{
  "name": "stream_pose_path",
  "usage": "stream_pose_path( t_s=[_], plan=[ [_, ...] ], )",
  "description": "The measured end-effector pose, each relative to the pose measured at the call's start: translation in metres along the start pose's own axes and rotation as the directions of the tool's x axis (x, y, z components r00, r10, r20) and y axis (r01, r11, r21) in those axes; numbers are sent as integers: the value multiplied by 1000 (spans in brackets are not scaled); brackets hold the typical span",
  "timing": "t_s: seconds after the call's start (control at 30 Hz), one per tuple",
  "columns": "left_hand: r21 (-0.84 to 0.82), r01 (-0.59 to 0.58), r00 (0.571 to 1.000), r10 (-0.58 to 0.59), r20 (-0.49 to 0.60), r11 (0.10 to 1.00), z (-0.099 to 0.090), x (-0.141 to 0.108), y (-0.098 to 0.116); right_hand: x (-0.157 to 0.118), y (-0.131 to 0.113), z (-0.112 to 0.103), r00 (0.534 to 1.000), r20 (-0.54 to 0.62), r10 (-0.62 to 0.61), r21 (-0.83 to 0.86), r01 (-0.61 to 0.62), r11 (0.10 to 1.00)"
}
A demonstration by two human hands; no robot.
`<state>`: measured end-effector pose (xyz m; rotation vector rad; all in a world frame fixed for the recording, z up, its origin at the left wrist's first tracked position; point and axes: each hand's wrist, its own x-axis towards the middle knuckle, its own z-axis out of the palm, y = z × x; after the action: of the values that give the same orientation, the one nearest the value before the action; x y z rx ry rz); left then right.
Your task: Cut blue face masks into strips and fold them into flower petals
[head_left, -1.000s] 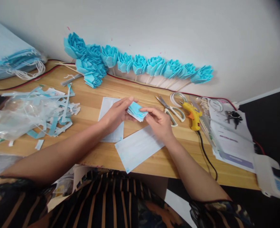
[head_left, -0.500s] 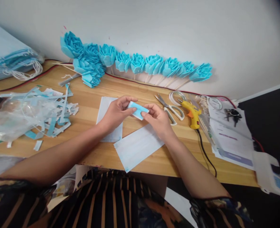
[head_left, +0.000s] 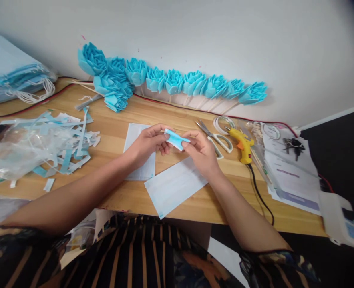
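Note:
A small folded piece of blue material (head_left: 175, 140) is stretched between my two hands above the middle of the table. My left hand (head_left: 153, 141) pinches its left end between thumb and fingers. Its right end is gripped by my right hand (head_left: 200, 150). One pale blue sheet (head_left: 137, 160) lies on the table partly under my left hand. Another pale sheet (head_left: 175, 187) lies slanted nearer the front edge, its upper right corner beside my right wrist. Some fingertips are hidden behind the folded piece.
Blue flowers on sticks (head_left: 173, 82) line the wall. Scissors (head_left: 214, 138), a tape roll (head_left: 224, 123), a yellow glue gun (head_left: 244, 147) with its cord and papers (head_left: 294, 176) with keys are at right. Cut strips and a plastic bag (head_left: 23, 148) lie left.
The folded blue piece has narrowed and curled between my fingers. My left fingers have shifted, with lower fingertips now showing beneath it. The sheets on the table stay where they were.

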<state>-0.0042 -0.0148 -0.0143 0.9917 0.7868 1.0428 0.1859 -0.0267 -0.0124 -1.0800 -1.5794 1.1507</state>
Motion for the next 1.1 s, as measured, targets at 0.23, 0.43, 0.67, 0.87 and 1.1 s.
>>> stream_pose_path(
  t_s=[0.23, 0.43, 0.67, 0.87, 1.1],
  plan=[
    [-23, -5, 1000, 5, -16, 1000, -2, 1, 0, 0, 2, 0, 998, -13, -67, -163, 64, 984],
    [260, -125, 990, 137, -29, 958, -3, 2, 0, -2, -2, -5, 997, 37, -74, -233, 80, 969],
    [443, -238, 967, 252, 29, 864, 0, -2, -3, 1, 7, -4, 995, 87, 52, -102, -43, 994],
    [656, -276, 943, 328, 45, 703, 7, -7, 2, 3, 9, -4, 986, 140, 90, -158, -68, 985],
    [578, -199, 970, 244, -1, 791, 0, 0, -2, 1, 5, -3, 998, 61, -15, -447, 40, 893]
  ],
)
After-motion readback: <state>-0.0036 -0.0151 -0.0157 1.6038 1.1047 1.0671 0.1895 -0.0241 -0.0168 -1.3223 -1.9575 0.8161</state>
